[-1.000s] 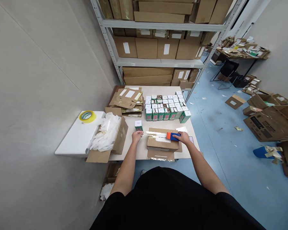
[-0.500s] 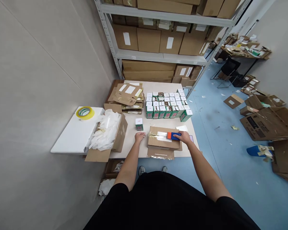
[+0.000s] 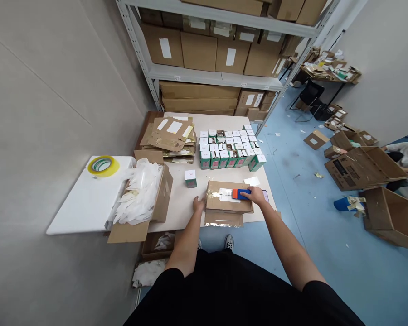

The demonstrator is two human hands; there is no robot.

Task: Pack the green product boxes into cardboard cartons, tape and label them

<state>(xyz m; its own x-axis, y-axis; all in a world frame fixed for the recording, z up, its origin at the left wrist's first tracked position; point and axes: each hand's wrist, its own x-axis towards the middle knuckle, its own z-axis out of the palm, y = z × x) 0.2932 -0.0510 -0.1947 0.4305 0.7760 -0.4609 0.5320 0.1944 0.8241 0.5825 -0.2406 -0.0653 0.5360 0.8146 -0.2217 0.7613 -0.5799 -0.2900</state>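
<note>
Gripping a blue-and-orange tape dispenser (image 3: 240, 194) atop the cardboard box (image 3: 224, 207), right hand (image 3: 257, 196) clamped around it. Left hand (image 3: 199, 204) lies flat, unclenched, against the box's left side. Tape strip (image 3: 221, 194) covers the box top from left edge to dispenser; right end appears untaped, strip uncut.

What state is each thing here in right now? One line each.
Cardboard box: closed, tape across its top.
Tape dispenser: gripped by right hand, resting on the box.
Left hand: against the box's left side.
Small green box: upright, closed, alone.
Carton: open, filled with white bags.
Tape roll: lying flat.
</note>
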